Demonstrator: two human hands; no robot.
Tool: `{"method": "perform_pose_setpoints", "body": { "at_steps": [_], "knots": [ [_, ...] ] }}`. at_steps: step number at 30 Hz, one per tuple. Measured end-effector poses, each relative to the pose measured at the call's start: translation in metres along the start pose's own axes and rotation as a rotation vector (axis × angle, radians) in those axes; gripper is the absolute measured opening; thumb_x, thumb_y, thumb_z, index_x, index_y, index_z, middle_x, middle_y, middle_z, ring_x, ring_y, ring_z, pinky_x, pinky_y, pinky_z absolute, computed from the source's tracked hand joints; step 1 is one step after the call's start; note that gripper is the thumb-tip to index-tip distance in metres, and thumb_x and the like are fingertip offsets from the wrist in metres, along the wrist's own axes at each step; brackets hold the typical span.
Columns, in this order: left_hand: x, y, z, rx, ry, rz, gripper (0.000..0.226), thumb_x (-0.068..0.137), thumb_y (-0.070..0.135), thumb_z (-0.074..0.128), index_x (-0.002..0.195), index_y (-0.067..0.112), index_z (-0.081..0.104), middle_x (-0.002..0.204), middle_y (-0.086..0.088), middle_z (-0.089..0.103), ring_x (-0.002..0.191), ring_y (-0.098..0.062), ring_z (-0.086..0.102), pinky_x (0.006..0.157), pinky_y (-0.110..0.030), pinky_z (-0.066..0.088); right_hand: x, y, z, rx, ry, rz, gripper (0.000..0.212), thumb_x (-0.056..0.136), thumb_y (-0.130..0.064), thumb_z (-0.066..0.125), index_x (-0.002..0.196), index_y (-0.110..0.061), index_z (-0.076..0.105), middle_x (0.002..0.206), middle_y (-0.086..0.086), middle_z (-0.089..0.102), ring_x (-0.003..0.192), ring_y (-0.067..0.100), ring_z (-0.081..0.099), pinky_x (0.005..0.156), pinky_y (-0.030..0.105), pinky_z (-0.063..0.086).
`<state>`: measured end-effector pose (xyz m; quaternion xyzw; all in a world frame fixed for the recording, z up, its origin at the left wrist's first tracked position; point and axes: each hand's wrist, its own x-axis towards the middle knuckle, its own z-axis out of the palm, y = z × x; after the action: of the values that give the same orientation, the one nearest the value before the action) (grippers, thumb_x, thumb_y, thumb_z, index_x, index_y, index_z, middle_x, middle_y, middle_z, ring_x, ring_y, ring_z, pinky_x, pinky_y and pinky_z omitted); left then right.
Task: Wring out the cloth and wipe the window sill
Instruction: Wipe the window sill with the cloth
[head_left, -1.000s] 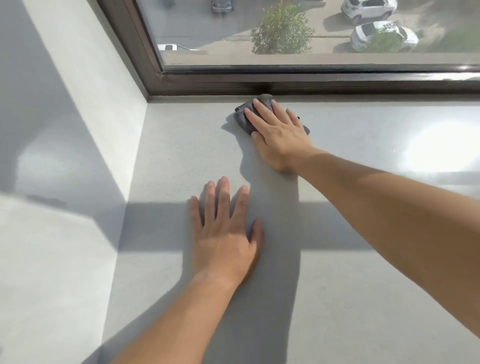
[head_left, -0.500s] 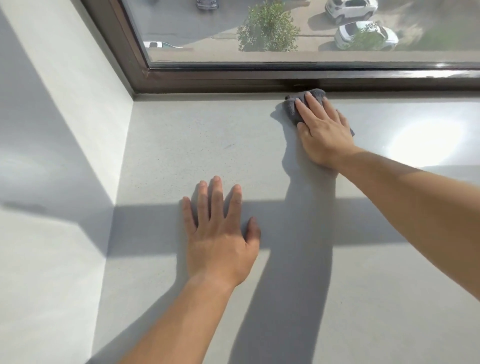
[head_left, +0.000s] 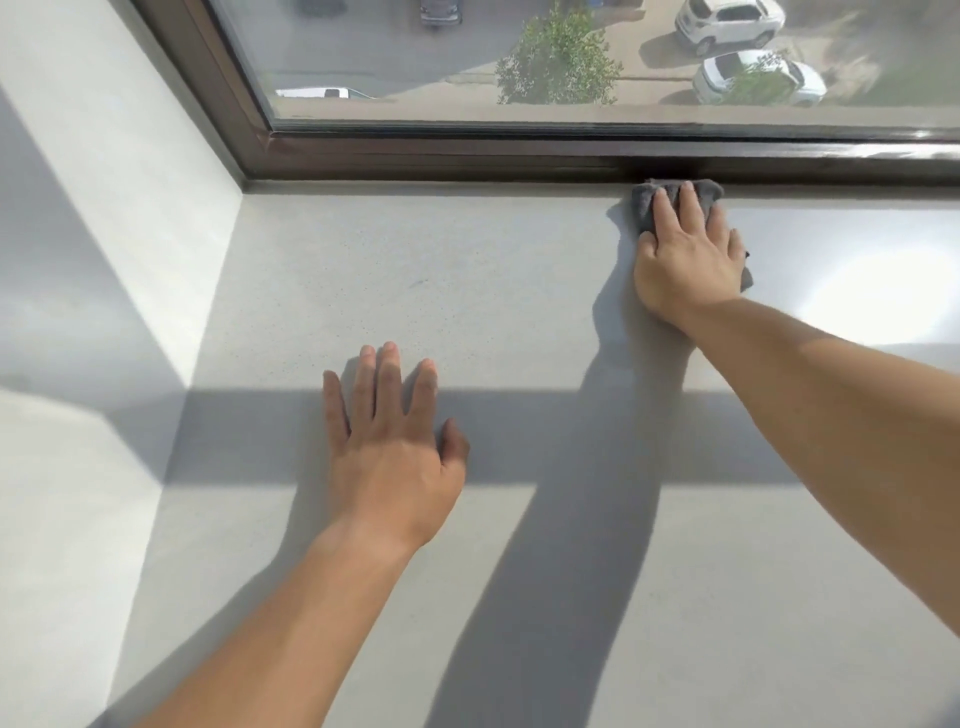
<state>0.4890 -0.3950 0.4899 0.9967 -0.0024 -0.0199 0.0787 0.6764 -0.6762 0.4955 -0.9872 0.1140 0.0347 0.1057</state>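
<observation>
Pressing grey cloth (head_left: 645, 203) onto window sill (head_left: 467, 270) under flat right hand (head_left: 685, 260), upper right; resting spread left hand (head_left: 395, 457) centre.

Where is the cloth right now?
Head view: the grey cloth lies at the back edge of the window sill, right of centre, against the dark window frame, pressed flat under the right hand.

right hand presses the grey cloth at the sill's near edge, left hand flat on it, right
No: the head view shows the right hand pressing the grey cloth at the sill's far edge, by the window frame; left hand flat on it.
</observation>
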Motion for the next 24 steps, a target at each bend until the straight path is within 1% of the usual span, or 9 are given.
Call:
{"method": "perform_pose_setpoints", "body": {
  "at_steps": [2,6,8,13,15,18,20,22,24],
  "knots": [
    [0.0,0.015,0.001,-0.059,0.049,0.027,0.061,0.091,0.038,0.029,0.146,0.014,0.042,0.16,-0.018,0.028,0.152,-0.035,0.014,0.122,-0.057,0.002,-0.011,-0.018,0.007,-0.002,0.007,-0.033,0.06,0.101,-0.038,0.024,0.159,-0.031,0.013,0.169,-0.002,0.005,0.154,0.034,0.0,0.123,0.052,0.003],
    [-0.001,0.06,0.004,-0.182,0.04,0.057,0.065,0.092,0.041,0.024,0.152,0.017,0.036,0.165,-0.015,0.019,0.154,-0.03,0.006,0.123,-0.048,-0.005,-0.054,-0.027,0.017,-0.053,-0.063,-0.437,0.057,0.103,-0.04,0.025,0.159,-0.035,0.014,0.169,-0.007,0.006,0.154,0.029,0.001,0.123,0.047,0.004],
    [-0.001,0.07,0.01,-0.183,0.013,0.059,0.066,0.094,0.045,0.021,0.153,0.019,0.033,0.166,-0.013,0.016,0.154,-0.028,0.002,0.123,-0.044,-0.008,-0.043,-0.01,0.012,-0.07,-0.084,-0.519,0.056,0.104,-0.04,0.025,0.159,-0.036,0.015,0.168,-0.009,0.006,0.154,0.026,0.002,0.124,0.046,0.004],
    [-0.005,0.067,0.025,-0.095,0.013,0.055,0.062,0.097,0.048,0.026,0.152,0.021,0.035,0.165,-0.012,0.018,0.154,-0.028,0.006,0.124,-0.047,0.002,-0.003,0.005,0.008,0.029,-0.003,-0.071,0.059,0.101,-0.04,0.023,0.159,-0.031,0.014,0.169,-0.003,0.006,0.154,0.032,0.0,0.123,0.051,0.001],
    [-0.007,0.069,0.024,-0.08,0.013,0.05,0.062,0.096,0.048,0.029,0.151,0.021,0.037,0.165,-0.012,0.021,0.154,-0.028,0.008,0.124,-0.048,0.004,-0.027,-0.012,0.014,0.031,-0.019,-0.147,0.06,0.102,-0.044,0.02,0.16,-0.032,0.012,0.169,-0.003,0.003,0.154,0.032,-0.003,0.123,0.051,-0.001],
    [-0.011,0.07,0.022,-0.067,0.023,0.057,0.061,0.096,0.047,0.032,0.15,0.019,0.04,0.164,-0.013,0.024,0.153,-0.029,0.011,0.124,-0.049,0.008,-0.076,-0.014,0.014,-0.039,-0.103,-0.446,0.059,0.103,-0.045,0.022,0.159,-0.035,0.009,0.169,-0.008,0.0,0.155,0.027,-0.006,0.124,0.048,-0.002],
    [-0.013,0.07,0.022,-0.06,0.024,0.061,0.061,0.096,0.047,0.031,0.15,0.018,0.041,0.164,-0.013,0.024,0.153,-0.03,0.013,0.123,-0.049,0.009,-0.079,0.004,0.01,-0.084,-0.135,-0.56,0.057,0.104,-0.043,0.023,0.159,-0.038,0.008,0.169,-0.011,-0.001,0.155,0.024,-0.005,0.124,0.045,-0.002],
    [-0.015,0.069,0.021,-0.059,0.016,0.062,0.063,0.096,0.048,0.029,0.151,0.019,0.04,0.164,-0.012,0.022,0.154,-0.029,0.011,0.124,-0.049,0.008,-0.056,0.021,0.005,-0.073,-0.11,-0.471,0.057,0.104,-0.041,0.024,0.159,-0.038,0.011,0.169,-0.011,0.002,0.155,0.025,-0.002,0.124,0.045,0.0],
    [-0.016,0.068,0.021,-0.062,0.008,0.053,0.064,0.097,0.05,0.026,0.152,0.02,0.038,0.165,-0.011,0.019,0.154,-0.027,0.008,0.124,-0.048,0.005,-0.036,0.029,0.002,-0.013,-0.065,-0.26,0.057,0.102,-0.041,0.024,0.159,-0.035,0.014,0.169,-0.007,0.004,0.154,0.028,-0.001,0.124,0.048,0.001]
  ]
}}
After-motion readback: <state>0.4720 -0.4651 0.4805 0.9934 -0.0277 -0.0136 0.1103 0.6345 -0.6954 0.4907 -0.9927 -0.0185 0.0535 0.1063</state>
